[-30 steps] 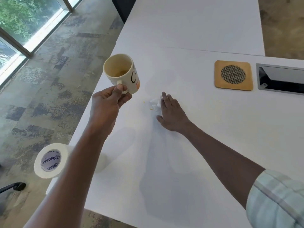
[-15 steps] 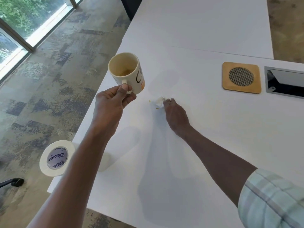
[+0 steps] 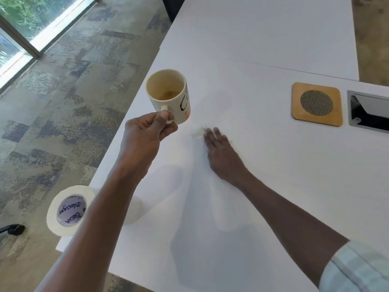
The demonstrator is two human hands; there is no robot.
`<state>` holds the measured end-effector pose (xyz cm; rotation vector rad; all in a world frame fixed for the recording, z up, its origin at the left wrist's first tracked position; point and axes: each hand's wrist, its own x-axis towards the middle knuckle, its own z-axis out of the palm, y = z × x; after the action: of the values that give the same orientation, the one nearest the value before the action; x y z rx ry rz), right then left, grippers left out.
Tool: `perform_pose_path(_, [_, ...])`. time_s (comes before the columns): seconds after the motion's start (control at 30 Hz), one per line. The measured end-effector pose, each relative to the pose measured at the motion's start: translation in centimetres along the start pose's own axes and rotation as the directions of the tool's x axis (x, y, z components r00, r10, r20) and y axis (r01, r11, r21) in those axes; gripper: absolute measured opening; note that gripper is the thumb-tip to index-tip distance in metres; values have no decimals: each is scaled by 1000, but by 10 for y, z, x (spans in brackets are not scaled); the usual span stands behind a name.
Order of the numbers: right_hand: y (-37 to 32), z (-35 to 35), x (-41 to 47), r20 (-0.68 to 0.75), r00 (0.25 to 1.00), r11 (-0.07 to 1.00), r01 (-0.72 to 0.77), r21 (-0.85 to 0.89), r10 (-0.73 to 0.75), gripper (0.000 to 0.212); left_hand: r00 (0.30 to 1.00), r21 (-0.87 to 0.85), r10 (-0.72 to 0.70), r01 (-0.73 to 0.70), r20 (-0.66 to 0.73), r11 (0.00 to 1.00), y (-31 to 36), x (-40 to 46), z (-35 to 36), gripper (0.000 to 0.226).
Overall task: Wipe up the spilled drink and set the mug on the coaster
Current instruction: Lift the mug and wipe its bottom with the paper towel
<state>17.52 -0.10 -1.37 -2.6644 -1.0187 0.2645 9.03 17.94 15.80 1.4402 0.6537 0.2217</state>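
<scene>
Head view: my left hand [image 3: 145,135] pinches the handle of the cream ceramic mug [image 3: 168,95], black lettering unreadable, above the white worktop [image 3: 252,186]. My right hand [image 3: 221,152] lies flat, fingers pressing a crumpled white tissue [image 3: 199,132]. The square wooden coaster [image 3: 316,103] sits well right. The tissue roll's [image 3: 67,210] label reads "ORICAM".

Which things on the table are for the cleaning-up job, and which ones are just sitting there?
For the job:
mug, held up by the left hand
tissue wad, pressed under the right hand
coaster, with nothing on it

Just sitting there:
tissue roll at the table's near edge
metal hatch set into the table
</scene>
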Motion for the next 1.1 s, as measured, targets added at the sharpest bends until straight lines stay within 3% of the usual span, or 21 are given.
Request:
perform_pose_path(0.13, [-10, -11, 55, 68, 993, 996, -94, 4, 93, 56, 1000, -10, 11, -11, 12, 1000, 1, 4, 4, 24])
perform_pose_path(0.23, [-32, -7, 55, 150, 989, 999, -4, 51, -3, 60, 1000, -9, 12, -12, 26, 1000, 1, 6, 7, 23])
perform_pose_path(0.37, [-25, -2, -2, 157, 975, 985, 144, 93, -157, 62, 999, 6, 12, -12, 44, 1000, 2, 10, 12, 23])
perform_pose_path(0.5, [4, -12, 3, 149, 988, 1000, 24, -4, -23, 64, 998, 14, 30, -30, 58, 999, 3, 11, 12, 29])
perform_pose_path(0.67, [-10, -16, 53, 162, 986, 997, -57, 55, 48, 63, 997, 6, 44, -44, 65, 999, 2, 11, 12, 26])
perform_pose_path(0.8, [-36, -10, 50, 208, 973, 993, 89, 71, -102, 58, 998, 9, 27, -28, 58, 1000, 1, 10, 17, 24])
perform_pose_path(0.93, [-40, -1, -8, 135, 951, 953, 256, 163, -279, 51, 997, 27, 26, -28, 76, 999, 0, 6, 21, 28])
perform_pose_path(1.1, [0, -10, -18, 118, 983, 983, 121, 141, -138, 59, 995, 45, 40, -44, 92, 998, 2, 2, 21, 27])
